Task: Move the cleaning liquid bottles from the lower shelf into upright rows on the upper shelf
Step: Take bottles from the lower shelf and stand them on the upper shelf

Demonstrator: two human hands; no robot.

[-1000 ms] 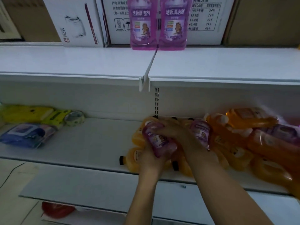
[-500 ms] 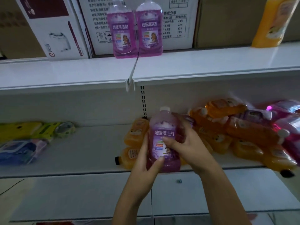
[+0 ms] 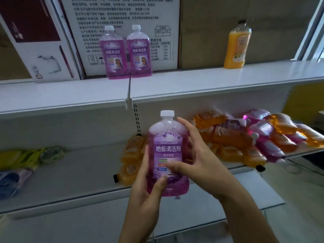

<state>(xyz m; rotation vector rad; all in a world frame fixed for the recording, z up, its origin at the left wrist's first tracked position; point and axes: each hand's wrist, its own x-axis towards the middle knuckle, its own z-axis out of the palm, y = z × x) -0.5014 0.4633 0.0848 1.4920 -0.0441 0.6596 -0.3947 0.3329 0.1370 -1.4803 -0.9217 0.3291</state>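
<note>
A purple floor-cleaner bottle [image 3: 167,146] with a white cap is upright in front of the lower shelf [image 3: 78,172]. My left hand [image 3: 147,186] grips its lower left side, thumb across the front. My right hand [image 3: 194,160] wraps its right side, thumb on the label. On the upper shelf [image 3: 192,79] two purple bottles [image 3: 128,53] stand side by side at the back, and one orange bottle [image 3: 236,46] stands far right. A heap of orange and purple bottles [image 3: 245,137] lies on its side on the lower shelf to the right.
Cardboard boxes [image 3: 122,20] line the back of the upper shelf. A thin divider [image 3: 129,90] splits that shelf at its middle. Yellow and blue packs [image 3: 21,162] lie at the lower shelf's left end.
Both hands lifted the purple bottle off the heap and turned it upright, and it has risen a little further. The view has tilted up, showing more of the upper shelf.
</note>
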